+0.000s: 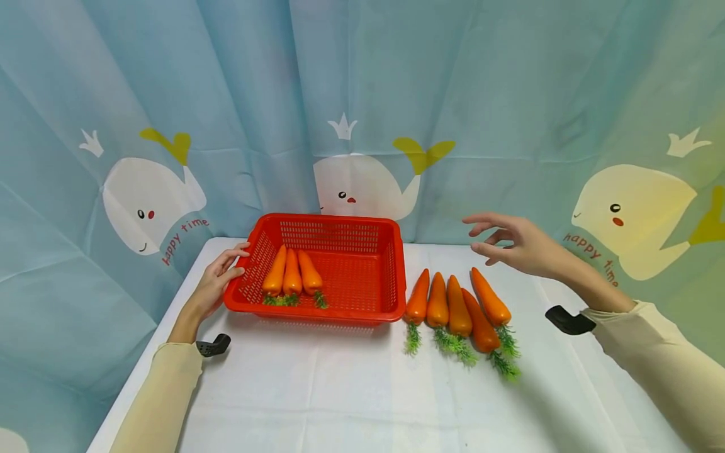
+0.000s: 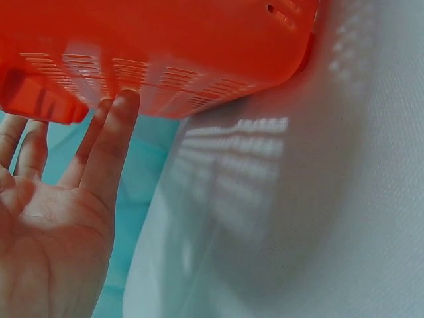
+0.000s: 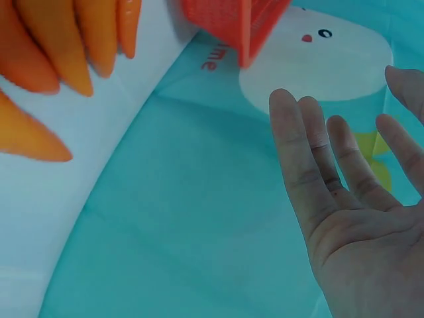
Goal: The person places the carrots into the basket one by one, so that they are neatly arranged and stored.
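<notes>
A red plastic basket point(image 1: 345, 314) with slotted sides holds three orange carrots point(image 1: 292, 274) with green tops, lying at its left end. My left hand point(image 1: 215, 283) is at the basket's left rim; in the left wrist view its fairly straight fingers point(image 2: 109, 146) touch the slotted outer wall. To the right of the basket, several more carrots point(image 1: 457, 308) lie side by side on the table, tips pointing away and leafy tops toward me. My right hand point(image 1: 512, 242) hovers beyond and above them, fingers loosely bent and apart, holding nothing.
A white cloth covers the table point(image 1: 317, 390). Behind it and along the left hangs a blue curtain point(image 1: 487, 75) printed with whales, close to the table's far edge. Each wrist wears a black camera mount point(image 1: 569, 319).
</notes>
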A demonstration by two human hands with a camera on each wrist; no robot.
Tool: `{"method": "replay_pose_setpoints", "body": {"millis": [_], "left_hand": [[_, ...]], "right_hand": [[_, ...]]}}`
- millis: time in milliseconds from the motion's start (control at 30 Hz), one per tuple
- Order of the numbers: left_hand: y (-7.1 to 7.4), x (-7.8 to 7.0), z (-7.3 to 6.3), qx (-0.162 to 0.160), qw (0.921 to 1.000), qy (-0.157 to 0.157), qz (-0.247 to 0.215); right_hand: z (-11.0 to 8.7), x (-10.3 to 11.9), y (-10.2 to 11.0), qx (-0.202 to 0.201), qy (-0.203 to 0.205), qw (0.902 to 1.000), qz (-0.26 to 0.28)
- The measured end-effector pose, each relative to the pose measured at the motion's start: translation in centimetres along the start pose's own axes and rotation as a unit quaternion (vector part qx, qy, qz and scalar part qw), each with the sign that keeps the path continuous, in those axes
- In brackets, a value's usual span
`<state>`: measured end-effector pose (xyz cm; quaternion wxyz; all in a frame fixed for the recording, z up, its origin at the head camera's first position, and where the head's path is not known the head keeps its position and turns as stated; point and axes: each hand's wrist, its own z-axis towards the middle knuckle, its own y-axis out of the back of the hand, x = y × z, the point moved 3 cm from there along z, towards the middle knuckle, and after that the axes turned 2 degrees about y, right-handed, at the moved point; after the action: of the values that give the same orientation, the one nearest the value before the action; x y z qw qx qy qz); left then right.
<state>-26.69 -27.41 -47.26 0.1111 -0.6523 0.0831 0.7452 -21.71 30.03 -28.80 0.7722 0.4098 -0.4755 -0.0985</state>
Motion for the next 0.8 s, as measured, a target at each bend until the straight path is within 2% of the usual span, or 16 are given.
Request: {"method": "replay_pose_setpoints", "body": {"millis": [400, 800], "left_hand": [[0.0, 0.0, -0.1, -0.003, 1.0000, -0.003, 0.001], [-0.1, -0.2, 0.1, -0.004, 0.9999, -0.004, 0.011]], "right_hand": [[-1.6, -1.7, 0.4, -0.013, -0.002, 0.9999, 0.006], [-1.8, -5.9, 0.4, 0.007, -0.073, 0.9964, 0.043]]}}
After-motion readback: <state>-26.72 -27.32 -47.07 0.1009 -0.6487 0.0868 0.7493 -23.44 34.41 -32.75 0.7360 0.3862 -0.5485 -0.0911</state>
